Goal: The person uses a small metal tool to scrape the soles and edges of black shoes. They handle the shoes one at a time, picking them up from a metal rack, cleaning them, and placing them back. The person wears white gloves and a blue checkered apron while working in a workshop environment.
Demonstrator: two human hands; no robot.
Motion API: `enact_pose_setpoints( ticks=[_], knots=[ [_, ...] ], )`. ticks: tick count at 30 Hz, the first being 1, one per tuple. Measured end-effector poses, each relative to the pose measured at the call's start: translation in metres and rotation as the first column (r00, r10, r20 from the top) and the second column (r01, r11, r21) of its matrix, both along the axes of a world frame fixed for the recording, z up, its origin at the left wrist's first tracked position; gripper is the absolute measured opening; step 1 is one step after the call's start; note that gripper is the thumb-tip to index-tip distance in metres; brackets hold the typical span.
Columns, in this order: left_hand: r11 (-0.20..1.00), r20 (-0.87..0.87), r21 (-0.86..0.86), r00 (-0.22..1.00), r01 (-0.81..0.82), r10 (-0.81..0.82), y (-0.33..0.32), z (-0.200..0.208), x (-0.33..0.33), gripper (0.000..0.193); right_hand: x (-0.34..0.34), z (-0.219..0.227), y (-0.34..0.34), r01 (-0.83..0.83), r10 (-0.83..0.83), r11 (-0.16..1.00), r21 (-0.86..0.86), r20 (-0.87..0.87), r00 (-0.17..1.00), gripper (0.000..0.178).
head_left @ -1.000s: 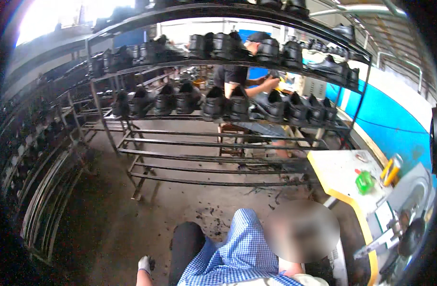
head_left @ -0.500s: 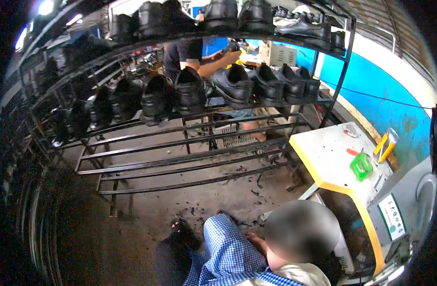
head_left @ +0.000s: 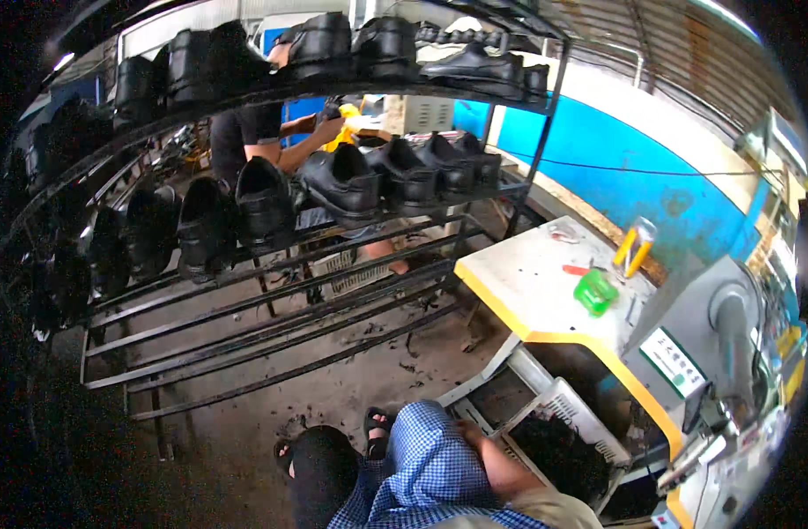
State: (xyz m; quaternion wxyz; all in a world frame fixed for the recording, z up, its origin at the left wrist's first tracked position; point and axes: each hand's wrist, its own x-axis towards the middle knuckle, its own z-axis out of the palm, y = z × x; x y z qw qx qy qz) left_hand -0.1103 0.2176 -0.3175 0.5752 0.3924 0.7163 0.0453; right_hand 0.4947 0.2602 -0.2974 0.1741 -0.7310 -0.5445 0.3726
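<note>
My right hand [head_left: 471,432] lies beside my knee, against the edge of the blue-and-white checked apron [head_left: 435,450] on my lap. Its forearm comes in from the lower edge. The fingers are small and mostly hidden by the apron, so their pose does not show. My left hand is out of sight. Close to my right forearm stands a white plastic crate [head_left: 589,421] filled with black scraps [head_left: 558,454]. A white worktable [head_left: 518,264] with a yellow edge is beyond it.
A metal rack [head_left: 289,348] holds rows of black shoes [head_left: 347,189]. Behind it a person [head_left: 259,132] handles something dark beside a yellow cloth [head_left: 344,130]. A green container [head_left: 595,293] and yellow-and-clear bottle [head_left: 633,247] stand on the worktable. A grey machine [head_left: 695,317] is at right.
My view has swung right, so the rack and worktable sit further left. The crate of black scraps shows clearly now. My right hand stays beside my knee.
</note>
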Motion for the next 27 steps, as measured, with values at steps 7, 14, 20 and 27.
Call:
enact_pose_setpoints(
  ticks=[7,14,20,27],
  knots=[
    [0.687,-0.415,0.292,0.736,0.665,-0.535,-0.036,-0.048,-0.084,0.039,-0.005,0.039,-0.103,0.445,-0.414,0.869,-0.217,0.176,0.893,0.041],
    [0.705,0.524,0.391,0.773,-0.591,0.357,-0.016,0.111,-0.043,0.03,-0.008,0.037,-0.065,0.701,-0.535,0.705,0.11,-0.566,0.627,0.021],
    [0.395,0.42,0.68,0.769,-0.618,0.481,-0.066,0.221,-0.075,0.028,-0.195,0.234,0.033,0.312,-0.031,0.924,0.221,-0.771,0.635,0.014],
    [-0.099,0.621,0.751,0.648,-0.653,0.441,-0.065,0.328,-0.114,0.034,-0.309,0.21,0.056,-0.16,0.211,0.978,0.138,-0.651,0.729,0.011]
  ],
)
